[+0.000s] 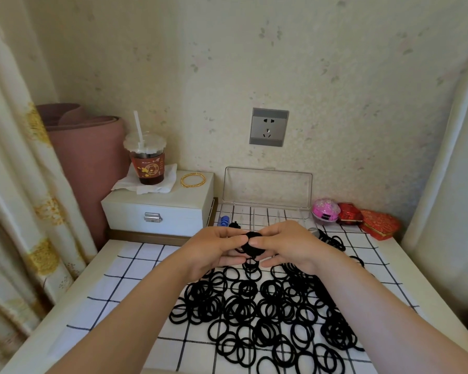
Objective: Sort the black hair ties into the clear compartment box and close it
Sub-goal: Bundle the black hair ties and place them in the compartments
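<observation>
A big pile of loose black hair ties [268, 306] lies spread over the white checked cloth [135, 268] in front of me. Above its far edge, my left hand [214, 247] and my right hand [287, 244] meet, both pinching a small bunch of black hair ties [252, 242] between fingers and thumbs. Just behind my hands stands the clear compartment box [265, 211], its lid [268, 188] raised upright against the wall. My hands hide most of its compartments. A few more ties [333, 241] lie to the right of the box.
A white jewellery box [160, 209] at the back left carries an iced drink with a straw [146, 160] and gold bangles [193, 180]. A pink case [326, 210] and red boxes [368, 221] sit at the back right. A curtain hangs on the left.
</observation>
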Demonstrator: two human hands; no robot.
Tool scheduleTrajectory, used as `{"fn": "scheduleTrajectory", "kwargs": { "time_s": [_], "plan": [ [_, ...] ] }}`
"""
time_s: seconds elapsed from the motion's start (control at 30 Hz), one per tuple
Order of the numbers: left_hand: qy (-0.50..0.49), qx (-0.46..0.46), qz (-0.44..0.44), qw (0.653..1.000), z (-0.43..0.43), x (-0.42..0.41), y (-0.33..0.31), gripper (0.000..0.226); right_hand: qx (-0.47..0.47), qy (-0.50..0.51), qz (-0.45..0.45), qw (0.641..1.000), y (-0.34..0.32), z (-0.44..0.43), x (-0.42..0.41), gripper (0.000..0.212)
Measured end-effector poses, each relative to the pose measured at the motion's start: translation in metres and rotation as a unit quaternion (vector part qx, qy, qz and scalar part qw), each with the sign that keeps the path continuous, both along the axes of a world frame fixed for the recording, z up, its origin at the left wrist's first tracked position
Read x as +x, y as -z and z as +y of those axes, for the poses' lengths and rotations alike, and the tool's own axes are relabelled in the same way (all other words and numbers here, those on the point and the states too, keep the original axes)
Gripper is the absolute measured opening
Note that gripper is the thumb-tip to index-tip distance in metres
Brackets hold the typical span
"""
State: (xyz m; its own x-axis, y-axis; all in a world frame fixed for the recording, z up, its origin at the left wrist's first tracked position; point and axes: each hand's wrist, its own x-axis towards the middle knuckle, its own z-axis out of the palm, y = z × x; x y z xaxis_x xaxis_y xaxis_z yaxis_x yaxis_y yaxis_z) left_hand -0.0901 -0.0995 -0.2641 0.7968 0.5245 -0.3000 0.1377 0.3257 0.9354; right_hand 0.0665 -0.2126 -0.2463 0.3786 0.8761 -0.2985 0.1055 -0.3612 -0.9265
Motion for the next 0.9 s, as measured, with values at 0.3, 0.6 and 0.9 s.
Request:
{"fn": "scheduleTrajectory", "kwargs": {
  "time_s": [0.3,0.6,0.9],
  "plan": [
    [-0.174,0.056,0.068,0.981,0.008,-0.001,0.008,0.013,0.045,0.057,0.070,0.995,-0.008,0.000,0.007,0.020],
    [-0.072,-0.048,-0.030,0.996,-0.007,0.006,-0.006,0.024,0.052,0.048,0.055,0.996,-0.003,0.008,-0.007,0.018],
    [-0.005,-0.021,-0.020,1.000,0.001,-0.005,-0.006,0.029,0.003,0.027,0.051,0.998,-0.003,0.012,-0.010,0.042]
  ]
}}
